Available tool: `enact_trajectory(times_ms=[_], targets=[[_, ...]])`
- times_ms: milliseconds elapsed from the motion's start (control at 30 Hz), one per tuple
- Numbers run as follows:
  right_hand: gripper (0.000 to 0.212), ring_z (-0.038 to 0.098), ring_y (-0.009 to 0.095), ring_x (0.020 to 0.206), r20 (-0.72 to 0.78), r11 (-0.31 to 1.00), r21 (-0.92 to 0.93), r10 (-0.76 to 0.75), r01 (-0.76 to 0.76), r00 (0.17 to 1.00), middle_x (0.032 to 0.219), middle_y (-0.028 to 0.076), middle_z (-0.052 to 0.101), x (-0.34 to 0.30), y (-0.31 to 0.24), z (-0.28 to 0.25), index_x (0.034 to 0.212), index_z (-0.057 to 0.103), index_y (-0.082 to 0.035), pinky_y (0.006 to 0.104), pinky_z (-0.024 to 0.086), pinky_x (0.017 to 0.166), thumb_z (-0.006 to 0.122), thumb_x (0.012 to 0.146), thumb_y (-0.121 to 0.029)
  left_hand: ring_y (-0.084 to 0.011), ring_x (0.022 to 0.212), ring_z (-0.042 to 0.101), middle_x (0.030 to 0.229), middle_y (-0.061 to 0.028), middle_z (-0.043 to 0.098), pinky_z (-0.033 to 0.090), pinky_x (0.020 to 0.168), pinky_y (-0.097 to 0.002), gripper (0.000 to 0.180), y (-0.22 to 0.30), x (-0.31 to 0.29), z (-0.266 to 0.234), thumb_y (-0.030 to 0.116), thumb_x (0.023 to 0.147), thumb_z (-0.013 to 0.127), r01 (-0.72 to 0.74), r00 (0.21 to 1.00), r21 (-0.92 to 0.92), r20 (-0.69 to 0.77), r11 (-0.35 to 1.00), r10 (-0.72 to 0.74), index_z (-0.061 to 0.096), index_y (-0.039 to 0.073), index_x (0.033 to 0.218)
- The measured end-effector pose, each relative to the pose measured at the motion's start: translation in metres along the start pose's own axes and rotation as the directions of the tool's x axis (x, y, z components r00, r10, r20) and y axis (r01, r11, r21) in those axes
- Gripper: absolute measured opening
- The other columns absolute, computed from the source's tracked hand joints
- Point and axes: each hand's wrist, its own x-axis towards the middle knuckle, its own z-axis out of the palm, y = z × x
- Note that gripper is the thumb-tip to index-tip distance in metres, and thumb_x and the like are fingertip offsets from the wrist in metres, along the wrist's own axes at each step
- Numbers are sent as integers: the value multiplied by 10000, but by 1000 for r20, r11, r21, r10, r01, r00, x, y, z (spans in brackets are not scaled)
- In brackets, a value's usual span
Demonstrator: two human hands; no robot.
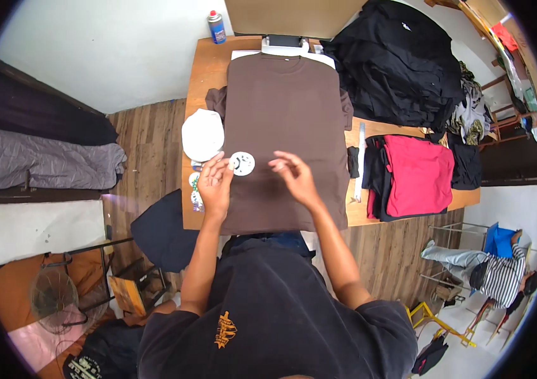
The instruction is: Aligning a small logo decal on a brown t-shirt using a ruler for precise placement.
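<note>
Over the shirt [287, 107], a hand could pass upward between the disc [242, 163] at the left hand [216, 177] and the right hand [297, 180], with the black pile [401, 63] blocking the upper right and the red stack [419, 174] farther right.

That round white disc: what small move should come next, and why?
Perhaps bring the right hand to the free edge of the white disc: the left hand seems to pinch only its left side, over the brown shirt, while the right looks empty.
</note>
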Motion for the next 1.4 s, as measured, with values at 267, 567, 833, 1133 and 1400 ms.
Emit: enact_trajectory(times_ms=[267,567,833,1133,1400], targets=[[191,664,65,922,-64,983,172,84,-72,994,1024,40,720,9,33,13,1170,659,15,208,533,822,706,1013,-84,-144,1067,689,1181,-137,702,554,934,-256,417,-26,-2,39,-53,978,685,23,987,29,156,999,-27,568,-74,1377],[182,630,44,888,-426,997,-65,18,-51,904,995,-2,716,68,39,-89,1193,668,8,214,505,809,649,1043,-93,-164,1018,709,1228,-119,716,541,894,-302,409,-76,17,54,79,968,738,35,892,395,401,918,-207,639,17,1360],[261,655,235,1035,-325,827,-550,-344,120,881,1145,109,704,176,3,-141,1282,653,-20,358,502,938,592,1049,-123,-318,1238,572,1360,-137,597,395,1087,-463,400,-85,55,68,175,935,760,-374,901,784,434,496,-6,687,90,1319],[275,546,363,1224,-219,522,-824,-651,220,727,1274,133,612,170,27,-133,1215,678,-84,476,401,1036,655,942,-100,-441,1597,132,1725,-240,174,58,1262,-617,685,-117,83,66,383,1032,604,-414,905,893,425,175,-30,374,152,1635],[349,457,403,1371,-50,328,-901,-728,283,683,1378,126,571,182,30,-132,1271,654,-90,567,328,1163,684,945,-209,-452,1601,94,1729,-244,147,43,1263,-619,704,-116,85,67,407,1040,583,-383,899,912,405,148,-168,341,146,1647]])
